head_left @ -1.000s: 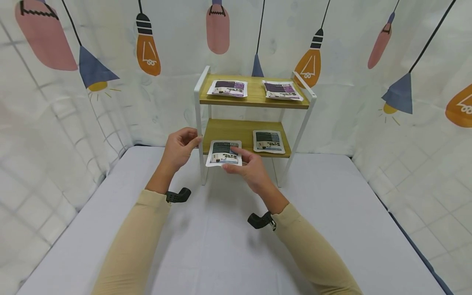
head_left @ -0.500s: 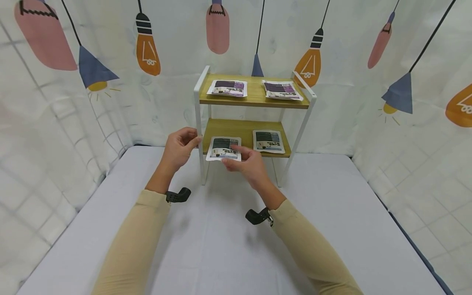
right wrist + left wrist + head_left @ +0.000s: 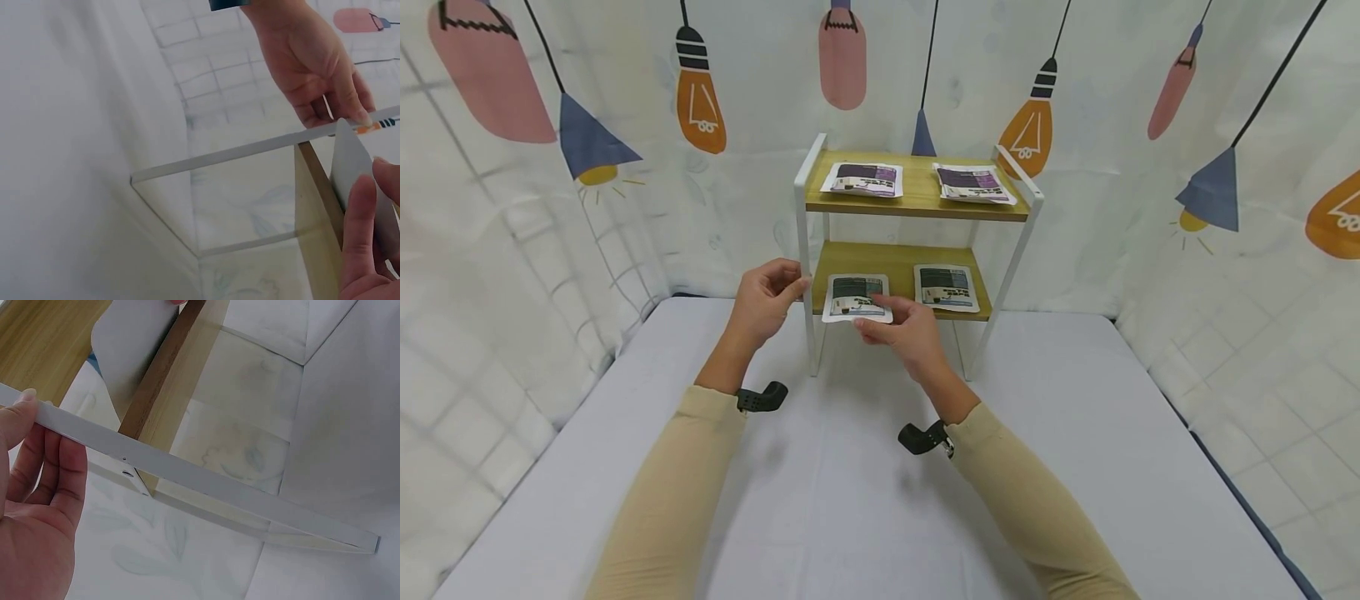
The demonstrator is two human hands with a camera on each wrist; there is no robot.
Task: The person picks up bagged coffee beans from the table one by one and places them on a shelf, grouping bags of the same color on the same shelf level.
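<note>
In the head view my right hand (image 3: 906,333) pinches the near right edge of a flat white-edged packet (image 3: 850,287) with a dark green label. The packet lies over the front left of the lower board (image 3: 891,258) of a two-tier shelf rack. My left hand (image 3: 763,300) grips the rack's white left front post (image 3: 206,476); the left wrist view shows thumb and fingers on opposite sides of it. From the right wrist camera, the packet's pale back (image 3: 351,162) tilts up past the board's front edge (image 3: 322,187).
A matching green packet (image 3: 946,287) lies on the lower board's right side. Two purple-labelled packets, left (image 3: 863,180) and right (image 3: 973,183), lie on the top board. The rack stands on a white-covered table (image 3: 850,500) before a patterned curtain (image 3: 752,192).
My right hand has moved the packet away from me and further over the lower board, its near edge now lying closer to the board's front. The left hand stays on the post.
</note>
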